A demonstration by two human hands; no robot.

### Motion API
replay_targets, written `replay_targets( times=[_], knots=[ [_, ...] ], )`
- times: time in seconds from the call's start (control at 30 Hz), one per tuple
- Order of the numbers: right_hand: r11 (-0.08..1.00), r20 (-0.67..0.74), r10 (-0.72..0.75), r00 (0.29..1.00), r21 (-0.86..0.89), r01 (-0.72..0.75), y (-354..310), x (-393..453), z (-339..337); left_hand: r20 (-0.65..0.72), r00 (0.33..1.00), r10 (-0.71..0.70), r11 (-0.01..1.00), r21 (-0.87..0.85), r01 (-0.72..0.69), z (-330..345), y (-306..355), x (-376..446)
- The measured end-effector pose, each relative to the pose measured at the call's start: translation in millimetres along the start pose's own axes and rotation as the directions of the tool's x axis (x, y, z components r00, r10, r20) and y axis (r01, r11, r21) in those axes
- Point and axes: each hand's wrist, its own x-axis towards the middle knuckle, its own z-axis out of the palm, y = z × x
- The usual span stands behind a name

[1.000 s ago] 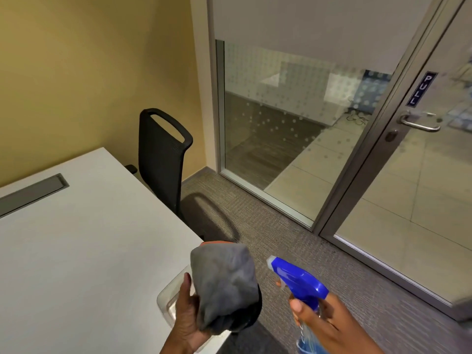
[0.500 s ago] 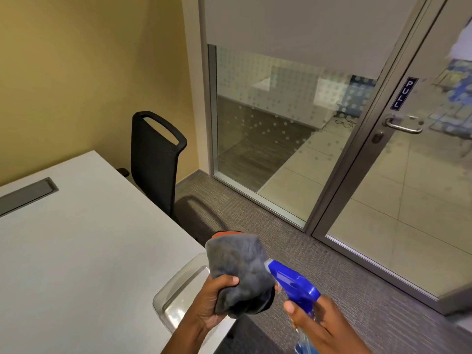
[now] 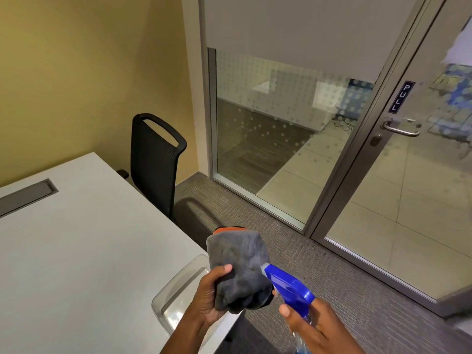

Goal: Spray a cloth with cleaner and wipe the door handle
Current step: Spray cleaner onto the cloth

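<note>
- lying flat across the left side: white table (image 3: 76, 251), with a grey cable hatch (image 3: 26, 196) set into its top near the far left edge
- standing pushed in at the table's far side, against the yellow wall (image 3: 76, 72): black mesh-backed chair (image 3: 155, 162), upright, casting a shadow on the grey carpet (image 3: 293, 251)
- sitting at the table's near right corner: clear plastic tray (image 3: 178, 290), partly hidden behind the wrist
- curling shut around the lower part of a bunched grey cloth (image 3: 240, 267): left hand (image 3: 212, 295), thumb pressing on the front of the fabric, fingers hidden behind it
- showing an orange edge at the cloth's top, the bundle being held up over the table corner
- touching or nearly touching the cloth's right side: nozzle of the blue-headed spray bottle (image 3: 288, 287), pointing up and left into the fabric
- gripping the bottle's neck low in the picture: right hand (image 3: 314, 328), closed around it, one fingertip lying along the front of the blue head; whether the trigger is being squeezed cannot be told
- rising behind the carpet: glass partition (image 3: 268, 136) with a dotted frosted band
- hanging to the right, closed: glass door (image 3: 421, 200) in a grey metal frame, bearing a small dark "pull" sign (image 3: 401, 97)
- jutting out just under that sign, well apart from both hands: metal lever door handle (image 3: 399, 127), with a round lock (image 3: 376, 141) just below it
</note>
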Motion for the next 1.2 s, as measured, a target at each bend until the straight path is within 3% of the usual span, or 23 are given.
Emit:
replay_targets(
  times=[0.27, 0.53, 0.83, 1.2],
  knots=[
    [0.998, -0.002, 0.037, 0.999, -0.055, -0.037, 2.0, 0.0, -1.7, 0.087, 0.996, -0.005, 0.983, -0.183, 0.021, 16.5, 10.6, 3.1],
    [0.997, -0.024, 0.02, 1.0, -0.07, -0.022, 6.6, 3.0, -1.3, 0.176, 0.984, 0.01, 0.978, -0.209, 0.027, 26.8, 14.8, 6.5],
    [0.992, -0.069, 0.021, 0.997, -0.12, -0.029, 5.1, 1.8, -4.0, 0.144, 0.99, 0.0, 0.976, -0.215, 0.031, 26.4, 12.3, 14.7],
    [0.997, -0.084, -0.067, 0.994, -0.033, 0.065, 2.8, -2.0, -1.5, 0.163, 0.987, -0.006, 0.974, -0.222, 0.043, 29.3, 9.9, 15.2]
  ],
)
